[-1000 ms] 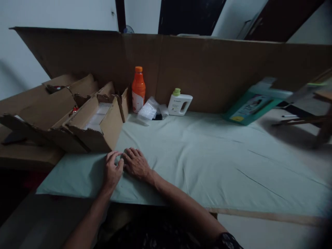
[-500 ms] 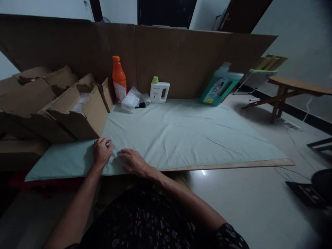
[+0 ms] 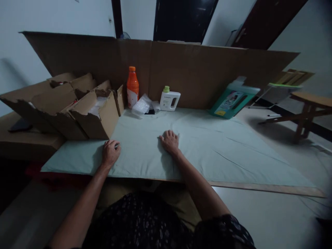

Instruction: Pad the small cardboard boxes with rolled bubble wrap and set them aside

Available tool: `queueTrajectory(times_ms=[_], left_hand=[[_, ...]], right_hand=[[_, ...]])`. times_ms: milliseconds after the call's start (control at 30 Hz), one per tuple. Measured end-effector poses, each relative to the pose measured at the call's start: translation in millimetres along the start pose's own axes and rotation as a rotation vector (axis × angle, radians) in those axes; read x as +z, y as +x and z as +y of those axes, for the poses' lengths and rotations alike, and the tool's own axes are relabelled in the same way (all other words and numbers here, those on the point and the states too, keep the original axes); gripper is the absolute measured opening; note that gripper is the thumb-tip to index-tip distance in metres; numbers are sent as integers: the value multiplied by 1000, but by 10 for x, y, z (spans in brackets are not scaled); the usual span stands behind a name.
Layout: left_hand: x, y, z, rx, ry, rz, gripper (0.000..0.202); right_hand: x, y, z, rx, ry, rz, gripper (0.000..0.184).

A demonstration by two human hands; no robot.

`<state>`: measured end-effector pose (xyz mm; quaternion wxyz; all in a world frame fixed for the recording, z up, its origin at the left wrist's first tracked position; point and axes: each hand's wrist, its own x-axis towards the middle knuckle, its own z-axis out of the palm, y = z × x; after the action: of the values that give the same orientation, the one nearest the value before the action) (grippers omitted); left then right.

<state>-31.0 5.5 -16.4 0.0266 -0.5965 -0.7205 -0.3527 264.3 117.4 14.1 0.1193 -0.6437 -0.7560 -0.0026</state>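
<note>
The pale green cloth sheet (image 3: 220, 145) lies spread before me. My right hand (image 3: 169, 141) rests flat on it, fingers splayed, likely holding it smooth. My left hand (image 3: 110, 154) fists around a small grey object (image 3: 117, 146) beside a torn brown cardboard box (image 3: 95, 119).

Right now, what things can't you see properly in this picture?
In the dim head view:
the small grey thing: the left hand curls round it, only a tip shows.
inside the boxes: flaps cover most.
labels on the orange bottle and white jug: too small to read.
the dark thing beside them: bubble wrap hides it.
the wooden table: cut off by the right edge.
</note>
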Motion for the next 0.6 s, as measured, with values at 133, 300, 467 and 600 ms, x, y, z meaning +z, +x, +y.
queueTrajectory(times_ms=[133, 300, 467, 600], left_hand=[[-5, -11, 5, -5, 15, -14, 19], [-59, -19, 35, 25, 64, -55, 18], [-89, -29, 47, 20, 100, -101, 19], [-105, -36, 73, 3, 106, -116, 24]], right_hand=[[-74, -387, 511, 97, -126, 19, 47], [-246, -773, 1011, 213, -195, 30, 52], [-373, -1072, 1431, 313, -236, 6, 56], [-408, -1260, 1699, 345, -273, 1, 53]])
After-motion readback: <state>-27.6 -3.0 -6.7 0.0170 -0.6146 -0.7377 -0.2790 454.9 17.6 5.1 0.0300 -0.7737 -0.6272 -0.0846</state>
